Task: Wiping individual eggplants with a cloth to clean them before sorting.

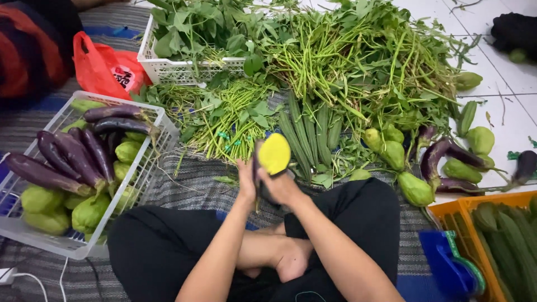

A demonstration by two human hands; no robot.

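Yellow-fleshed cut eggplant, firm, light, smooth-skinned and likely slippery, clamped upright above the lap in both grips, left hand and right hand; best held low around the dark skin, below the cut face.

White baskets: two
Orange crates: one
Red plastic bags: one
Ridged gourds on the mat: about five
Hands: two
Yellow-cut eggplants: one
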